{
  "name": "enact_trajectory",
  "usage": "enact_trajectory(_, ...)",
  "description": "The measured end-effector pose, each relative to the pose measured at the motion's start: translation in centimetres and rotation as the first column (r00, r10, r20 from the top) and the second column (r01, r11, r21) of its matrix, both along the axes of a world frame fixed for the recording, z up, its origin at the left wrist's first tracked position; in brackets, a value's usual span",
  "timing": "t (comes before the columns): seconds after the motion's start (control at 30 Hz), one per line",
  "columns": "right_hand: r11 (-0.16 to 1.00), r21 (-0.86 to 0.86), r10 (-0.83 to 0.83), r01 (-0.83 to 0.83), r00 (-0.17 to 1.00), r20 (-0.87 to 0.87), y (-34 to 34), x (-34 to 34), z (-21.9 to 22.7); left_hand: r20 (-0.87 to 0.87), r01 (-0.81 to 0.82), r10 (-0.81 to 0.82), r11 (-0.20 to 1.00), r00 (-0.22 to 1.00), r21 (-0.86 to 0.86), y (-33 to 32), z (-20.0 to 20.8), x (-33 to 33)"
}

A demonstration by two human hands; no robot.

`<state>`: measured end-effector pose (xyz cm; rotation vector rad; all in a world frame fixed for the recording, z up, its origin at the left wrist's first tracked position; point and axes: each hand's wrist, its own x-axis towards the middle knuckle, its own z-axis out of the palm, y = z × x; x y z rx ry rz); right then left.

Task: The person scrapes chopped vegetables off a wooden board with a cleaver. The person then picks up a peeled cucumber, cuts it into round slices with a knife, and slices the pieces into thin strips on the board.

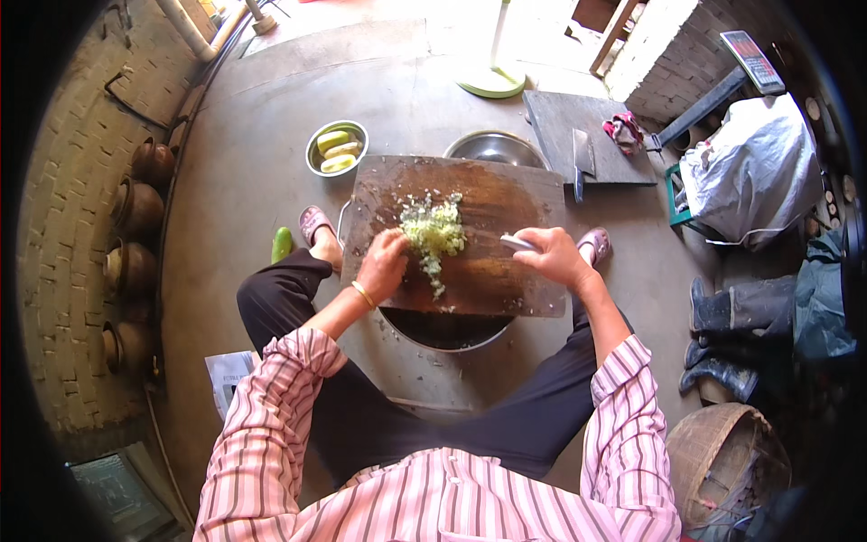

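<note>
A dark wooden chopping board lies across the rim of a large round basin between my legs. A loose heap of pale green chopped vegetable sits left of the board's middle, with bits trailing toward me. My left hand is at the heap's left edge, its fingers drawn together; what they hold, if anything, is hidden. My right hand, over the board's right part, is closed on a small pale grey object with a rounded end; its kind I cannot make out.
Beyond the board stand a bowl of cut yellow-green vegetable pieces and a metal basin. A cleaver lies on a dark slab. A green cucumber-like vegetable is by my left foot. Boots and a basket are right.
</note>
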<state>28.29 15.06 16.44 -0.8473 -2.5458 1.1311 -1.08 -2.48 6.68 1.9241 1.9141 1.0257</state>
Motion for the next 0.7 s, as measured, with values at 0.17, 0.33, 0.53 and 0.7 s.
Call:
enact_trajectory(0.17, 0.941, 0.067, -0.328, 0.333, 0.942, -0.075, -2.0, 0.8, -3.1, -0.107, -0.198, 0.209, 0.975, 0.972, 0.103, 2.7, -0.3, -0.8)
enact_trajectory(0.33, 0.946, 0.079, -0.305, 0.313, 0.947, -0.103, -5.1, 2.5, -4.1, -0.155, -0.289, 0.279, 0.956, 0.948, -0.042, 2.4, -1.3, 1.5)
enact_trajectory(0.53, 0.944, -0.044, -0.328, 0.326, 0.941, -0.08, -12.3, 5.5, -2.7, -0.04, -0.293, 0.291, 0.954, 0.956, -0.062, -0.4, -1.7, 5.5)
enact_trajectory(0.7, 0.943, -0.057, -0.333, 0.329, 0.939, -0.087, -17.5, 7.5, -2.2, 0.011, -0.244, 0.244, 0.97, 0.97, -0.025, -2.7, -1.8, 9.2)
